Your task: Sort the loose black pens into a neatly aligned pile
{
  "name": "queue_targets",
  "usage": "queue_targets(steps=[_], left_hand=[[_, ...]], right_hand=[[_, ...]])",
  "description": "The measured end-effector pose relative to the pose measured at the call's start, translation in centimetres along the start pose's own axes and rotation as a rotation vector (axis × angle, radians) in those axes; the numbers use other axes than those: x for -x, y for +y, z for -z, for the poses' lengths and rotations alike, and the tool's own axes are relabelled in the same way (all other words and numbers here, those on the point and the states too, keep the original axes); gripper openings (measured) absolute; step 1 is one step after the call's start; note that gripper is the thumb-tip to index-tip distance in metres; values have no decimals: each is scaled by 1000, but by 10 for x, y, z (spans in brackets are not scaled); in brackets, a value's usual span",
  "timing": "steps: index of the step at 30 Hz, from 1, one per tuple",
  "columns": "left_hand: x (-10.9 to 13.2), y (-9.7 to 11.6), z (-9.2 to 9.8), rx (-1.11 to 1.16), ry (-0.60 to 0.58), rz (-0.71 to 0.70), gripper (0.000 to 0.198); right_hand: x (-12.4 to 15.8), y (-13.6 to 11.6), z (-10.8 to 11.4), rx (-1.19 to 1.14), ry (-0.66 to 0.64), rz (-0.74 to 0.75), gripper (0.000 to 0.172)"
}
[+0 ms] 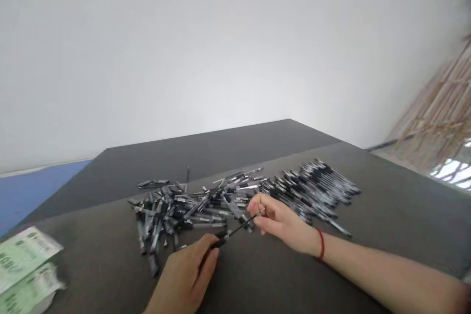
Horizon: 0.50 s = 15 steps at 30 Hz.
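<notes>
My left hand [189, 272] is closed around a black pen part [221, 239] with a dark grip, held low over the table in front of the pile. A thin dark pen refill [241, 226] runs from it up and right to my right hand [275, 218]. The fingers of that hand are pinched at the refill's far end; their exact contact is partly hidden. Behind my hands spreads a jumbled heap of clear and black pen parts [198, 206]. Beyond my right hand, many pens [318, 184] lie side by side in a slanting row.
The dark grey table [397, 225] has a seam across it and meets a white wall [235, 49]. Green-and-white packets [27, 260] lie at the left edge. A blue surface [47, 186] shows beyond the left side. Blurred wooden rods [441, 103] stand at far right.
</notes>
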<state>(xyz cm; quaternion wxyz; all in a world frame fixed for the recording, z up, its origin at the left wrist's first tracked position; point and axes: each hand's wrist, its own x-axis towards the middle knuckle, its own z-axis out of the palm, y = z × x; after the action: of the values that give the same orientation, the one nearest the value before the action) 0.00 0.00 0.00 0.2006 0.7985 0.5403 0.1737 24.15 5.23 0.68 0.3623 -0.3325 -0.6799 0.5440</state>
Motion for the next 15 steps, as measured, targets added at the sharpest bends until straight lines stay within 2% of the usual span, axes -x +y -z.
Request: queue_targets(steps=[6, 11, 15], left_hand=[[-1, 0, -2, -26, 30, -23, 19], [-2, -1, -2, -74, 45, -35, 19], [-3, 0, -1, -103, 42, -51, 20]], right_hand=[[-4, -3, 3, 178, 80, 61, 11], [-4, -5, 14, 294, 32, 128, 14], [-4, -5, 14, 402, 8, 106, 6]])
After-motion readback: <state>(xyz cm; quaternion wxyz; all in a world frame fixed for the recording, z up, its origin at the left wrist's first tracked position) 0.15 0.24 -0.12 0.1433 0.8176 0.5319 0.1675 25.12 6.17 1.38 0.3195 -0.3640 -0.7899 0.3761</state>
